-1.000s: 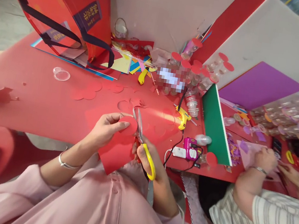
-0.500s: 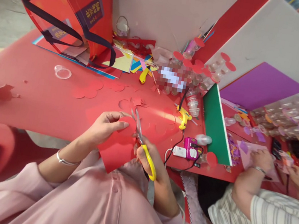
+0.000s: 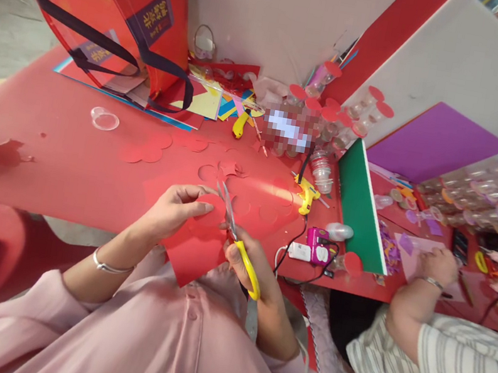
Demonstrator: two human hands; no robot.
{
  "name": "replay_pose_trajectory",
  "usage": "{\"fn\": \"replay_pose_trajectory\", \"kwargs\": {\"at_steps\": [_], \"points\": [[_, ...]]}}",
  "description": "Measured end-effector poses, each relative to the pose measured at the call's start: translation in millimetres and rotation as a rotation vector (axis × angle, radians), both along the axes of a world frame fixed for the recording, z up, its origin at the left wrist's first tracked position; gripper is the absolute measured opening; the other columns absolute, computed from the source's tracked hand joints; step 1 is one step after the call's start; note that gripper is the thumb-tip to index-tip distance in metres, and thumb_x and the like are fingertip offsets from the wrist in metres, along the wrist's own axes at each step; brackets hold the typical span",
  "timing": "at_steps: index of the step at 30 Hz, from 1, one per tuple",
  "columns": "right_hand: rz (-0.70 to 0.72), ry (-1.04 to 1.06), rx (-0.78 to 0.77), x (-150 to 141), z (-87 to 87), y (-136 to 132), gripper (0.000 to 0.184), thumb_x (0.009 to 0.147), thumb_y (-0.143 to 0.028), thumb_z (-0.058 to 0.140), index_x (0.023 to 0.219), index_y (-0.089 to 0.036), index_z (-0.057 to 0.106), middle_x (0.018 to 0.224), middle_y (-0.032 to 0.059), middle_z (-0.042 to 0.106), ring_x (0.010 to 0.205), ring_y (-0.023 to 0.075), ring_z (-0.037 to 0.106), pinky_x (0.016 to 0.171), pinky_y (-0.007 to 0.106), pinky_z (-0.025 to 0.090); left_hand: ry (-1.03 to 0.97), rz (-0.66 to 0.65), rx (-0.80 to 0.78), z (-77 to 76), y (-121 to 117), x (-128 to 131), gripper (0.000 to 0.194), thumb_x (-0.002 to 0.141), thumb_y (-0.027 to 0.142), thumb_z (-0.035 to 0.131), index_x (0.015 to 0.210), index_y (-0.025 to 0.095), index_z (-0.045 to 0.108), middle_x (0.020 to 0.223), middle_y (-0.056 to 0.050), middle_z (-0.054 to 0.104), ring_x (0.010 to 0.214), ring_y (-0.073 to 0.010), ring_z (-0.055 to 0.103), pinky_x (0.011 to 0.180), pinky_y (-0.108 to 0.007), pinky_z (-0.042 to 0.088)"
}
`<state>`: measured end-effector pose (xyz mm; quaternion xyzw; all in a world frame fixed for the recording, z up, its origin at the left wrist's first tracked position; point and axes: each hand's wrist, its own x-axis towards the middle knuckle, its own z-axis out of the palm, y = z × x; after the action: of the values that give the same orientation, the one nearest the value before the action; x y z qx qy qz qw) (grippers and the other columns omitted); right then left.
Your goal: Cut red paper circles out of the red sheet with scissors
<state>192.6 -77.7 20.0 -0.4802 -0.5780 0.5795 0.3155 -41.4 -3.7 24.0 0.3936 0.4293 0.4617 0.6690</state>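
A sheet of red paper is pinched between the thumb and fingers of my left hand, its lower corner hanging over my lap. A rounded edge has been cut along its upper part. My right hand grips a pair of scissors with yellow handles. Their metal blades point up and to the left, at the right edge of the paper's rounded part. Just beyond my hands, red paper cutouts and scraps lie on the red table.
A yellow glue gun and a pink power adapter with cables lie right of my hands. Behind stand plastic cups and a large red bag. Past a green divider, a co-worker's hand rests on paper.
The scissor blades have drawn closer together on the red paper, while my left hand stays nearly still. The co-worker's far hand has lifted a pink glue gun.
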Motion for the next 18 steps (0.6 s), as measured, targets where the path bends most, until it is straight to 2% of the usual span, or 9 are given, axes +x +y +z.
{"fn": "replay_pose_trajectory", "kwargs": {"at_steps": [6,12,18], "points": [[0.0,-0.025,0.026,-0.2,0.8,0.7,0.086,0.102,-0.094,0.061,0.142,-0.019,0.076,0.074,-0.0032,0.049,0.064,0.0171,0.047,0.058,0.028,0.04,-0.002,-0.004,-0.007,-2.7,-0.4,-0.7,0.032,0.072,0.038,0.101,0.063,0.02,0.076,0.087,-0.008,0.079,0.068,-0.0153,0.061,0.062,-0.028,0.05],[0.012,-0.031,0.006,0.6,0.6,0.6,0.089,0.1,-0.095,0.061,0.142,-0.018,0.075,0.069,-0.0051,0.043,0.062,0.0165,0.043,0.057,0.028,0.034,-0.005,-0.009,-0.001,-5.7,-0.3,-1.2,0.029,0.073,0.039,0.101,0.068,0.02,0.08,0.088,-0.009,0.08,0.07,-0.0171,0.064,0.066,-0.03,0.053],[0.017,-0.035,0.013,1.4,-6.0,1.1,0.088,0.101,-0.095,0.06,0.141,-0.018,0.075,0.071,-0.0052,0.041,0.063,0.016,0.039,0.058,0.028,0.032,-0.022,-0.006,-0.013,-8.2,-0.4,-1.6,0.026,0.074,0.036,0.1,0.068,0.02,0.081,0.089,-0.009,0.081,0.072,-0.0171,0.065,0.067,-0.029,0.054]]}}
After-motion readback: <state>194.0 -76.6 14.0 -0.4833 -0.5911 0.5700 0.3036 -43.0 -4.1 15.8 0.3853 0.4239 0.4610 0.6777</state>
